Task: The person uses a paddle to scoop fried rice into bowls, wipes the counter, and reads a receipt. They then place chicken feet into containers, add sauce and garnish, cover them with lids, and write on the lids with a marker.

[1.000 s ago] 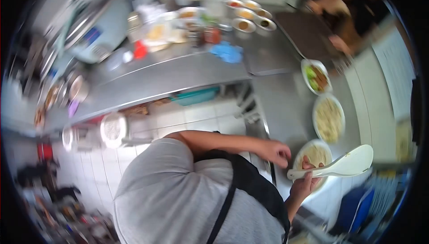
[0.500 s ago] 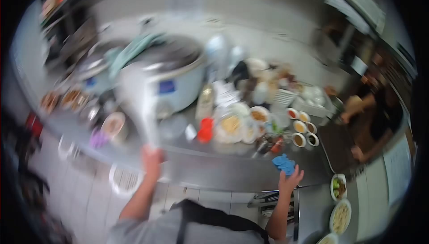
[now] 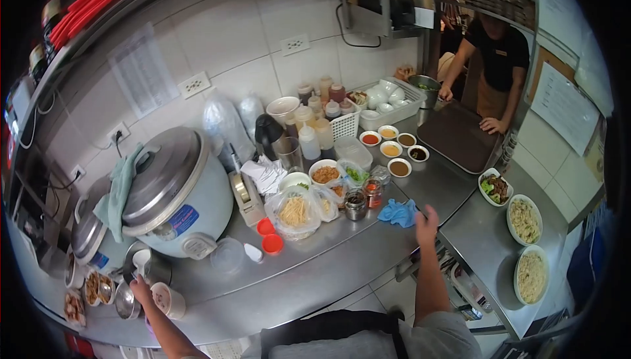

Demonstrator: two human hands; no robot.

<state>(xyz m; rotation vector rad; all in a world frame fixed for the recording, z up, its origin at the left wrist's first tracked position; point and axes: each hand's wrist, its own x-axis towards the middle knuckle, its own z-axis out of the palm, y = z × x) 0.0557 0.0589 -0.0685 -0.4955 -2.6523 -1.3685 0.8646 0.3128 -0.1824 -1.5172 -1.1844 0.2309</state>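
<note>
White paddle now beside metal pot — in left hand.

The blue label on the large cooker reads "Rice Cooker".

Cookers stand left on the bench, filled bowls right on the side bench
A towel drapes the right cooker; sauce bowls sit behind the cloth and left of the tray
</note>
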